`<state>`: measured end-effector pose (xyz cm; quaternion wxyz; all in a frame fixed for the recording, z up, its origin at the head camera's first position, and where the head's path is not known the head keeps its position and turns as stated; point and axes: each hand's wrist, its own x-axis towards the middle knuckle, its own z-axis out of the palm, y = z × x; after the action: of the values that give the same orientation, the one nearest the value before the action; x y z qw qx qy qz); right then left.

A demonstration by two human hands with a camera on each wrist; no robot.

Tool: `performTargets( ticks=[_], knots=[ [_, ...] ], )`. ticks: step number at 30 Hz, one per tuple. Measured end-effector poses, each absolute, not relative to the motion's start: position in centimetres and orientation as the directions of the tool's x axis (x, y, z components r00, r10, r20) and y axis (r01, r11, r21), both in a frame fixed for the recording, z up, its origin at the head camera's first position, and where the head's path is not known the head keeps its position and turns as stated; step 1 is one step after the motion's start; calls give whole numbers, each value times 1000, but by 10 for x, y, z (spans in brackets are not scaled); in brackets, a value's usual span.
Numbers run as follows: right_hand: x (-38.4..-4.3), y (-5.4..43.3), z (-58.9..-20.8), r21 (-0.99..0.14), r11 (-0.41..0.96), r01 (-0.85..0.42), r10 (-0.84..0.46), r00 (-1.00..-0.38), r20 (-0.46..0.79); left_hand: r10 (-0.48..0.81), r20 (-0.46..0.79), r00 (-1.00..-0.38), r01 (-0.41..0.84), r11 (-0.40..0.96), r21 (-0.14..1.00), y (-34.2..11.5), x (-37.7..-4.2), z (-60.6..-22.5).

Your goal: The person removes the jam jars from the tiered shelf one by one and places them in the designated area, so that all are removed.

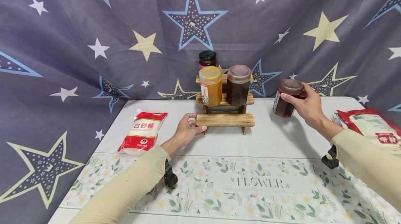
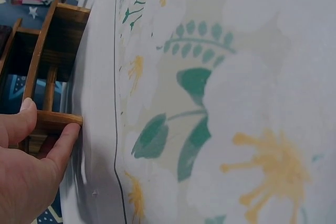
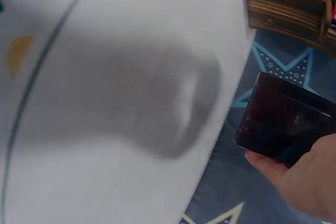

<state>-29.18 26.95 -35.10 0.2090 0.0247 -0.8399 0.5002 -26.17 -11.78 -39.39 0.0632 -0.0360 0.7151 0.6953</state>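
Note:
A dark jar (image 1: pixel 284 105) with a brownish lid is gripped by my right hand (image 1: pixel 308 107), to the right of a small wooden tiered rack (image 1: pixel 225 120). In the right wrist view the jar (image 3: pixel 286 121) is held above the tabletop, its shadow falling on the cloth. My left hand (image 1: pixel 185 130) pinches the left end of the rack's lowest step, as the left wrist view shows with thumb and finger on the wood (image 2: pixel 58 119). On the middle step stand an amber jar (image 1: pixel 213 92) and a dark brown jar (image 1: pixel 237 90). A black-lidded jar (image 1: pixel 207 57) is partly hidden behind them.
A red and white bag of sugar (image 1: pixel 141 132) lies on the table at the left. Another red bag (image 1: pixel 371 126) lies at the right, partly behind the right sleeve. A star-patterned curtain (image 1: pixel 125 15) hangs behind the table (image 1: pixel 175 144), which has a floral cloth.

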Motion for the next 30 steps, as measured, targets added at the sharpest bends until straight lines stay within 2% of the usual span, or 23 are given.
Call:
performTargets(
  ticks=[11,19,30],
  knots=[
    [-287,265,-378,-797,539,-272,174,-890,422,33,-131,-991,-130,22,991,-118,-262,-394],
    [-283,258,-393,-775,543,-325,197,-848,493,31,-147,-989,-146,25,989,-117,-261,-395],
    [-284,260,-396,-760,578,-297,189,-858,478,27,-151,-988,-150,28,988,-117,-261,-393]
  ],
)
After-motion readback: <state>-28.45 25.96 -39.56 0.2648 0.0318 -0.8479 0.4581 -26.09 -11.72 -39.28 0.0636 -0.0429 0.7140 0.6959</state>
